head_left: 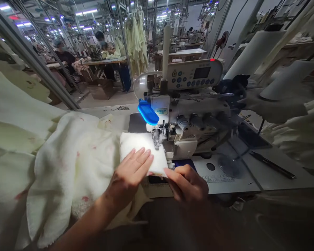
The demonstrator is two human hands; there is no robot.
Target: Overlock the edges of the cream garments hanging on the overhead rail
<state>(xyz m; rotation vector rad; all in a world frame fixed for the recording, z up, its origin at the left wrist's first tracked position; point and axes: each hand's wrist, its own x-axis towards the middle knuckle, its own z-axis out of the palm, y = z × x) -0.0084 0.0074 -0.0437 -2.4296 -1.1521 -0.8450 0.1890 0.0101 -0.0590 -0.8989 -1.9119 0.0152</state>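
Note:
A small white fleece piece lies on the bed of an overlock sewing machine, its right side at the presser foot. My left hand rests flat on the fleece with its fingers stretched out. At the near right corner, my right hand pinches the edge of the fleece between thumb and fingers. A larger cream fleece cloth with reddish marks spreads to the left of my left arm. The needle tip is too small to make out.
A blue plastic guard sits above the presser foot. Black tweezers lie on the table at right. White thread cones stand behind. Cream garments hang beyond the machine, and people sit at other tables.

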